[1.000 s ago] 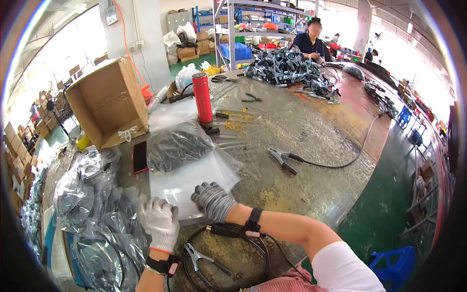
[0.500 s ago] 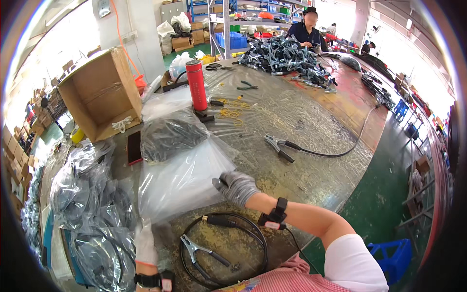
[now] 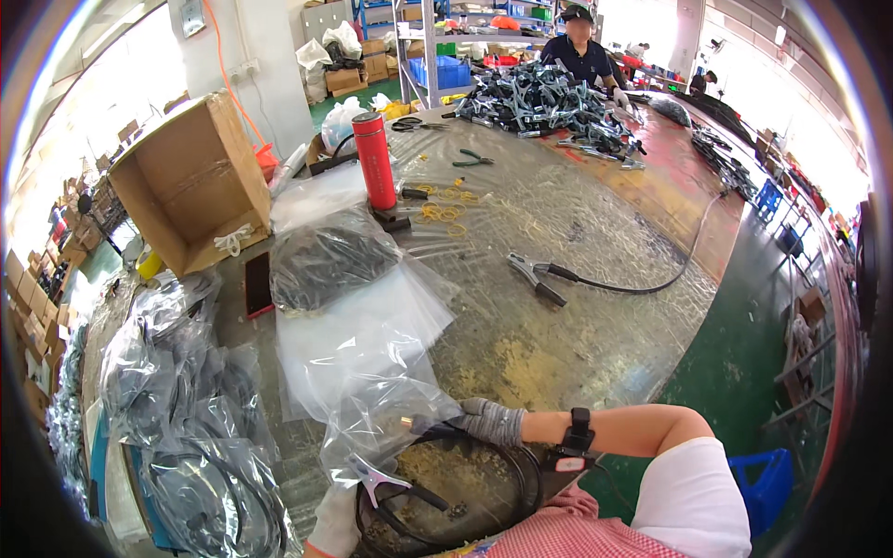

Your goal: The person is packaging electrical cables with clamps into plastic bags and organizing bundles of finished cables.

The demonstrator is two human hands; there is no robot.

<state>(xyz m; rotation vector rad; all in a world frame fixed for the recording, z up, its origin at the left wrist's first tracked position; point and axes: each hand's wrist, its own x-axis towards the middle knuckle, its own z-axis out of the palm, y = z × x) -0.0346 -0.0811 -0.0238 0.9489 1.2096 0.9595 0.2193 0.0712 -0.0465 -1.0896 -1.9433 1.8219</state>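
- Right hand (image 3: 491, 420) grips the clear bag (image 3: 391, 418) over the coiled cable (image 3: 446, 484); not yet bagged (judging by its exposed clamp).
- Left hand (image 3: 337, 521), below the cable, grip unclear.

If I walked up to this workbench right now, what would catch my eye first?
Probably the red cylinder standing upright mid-table, and the open cardboard box tipped on its side at the left. Nearer, the gloved right hand and left hand are at a clear plastic bag over a coiled black cable with clamp.
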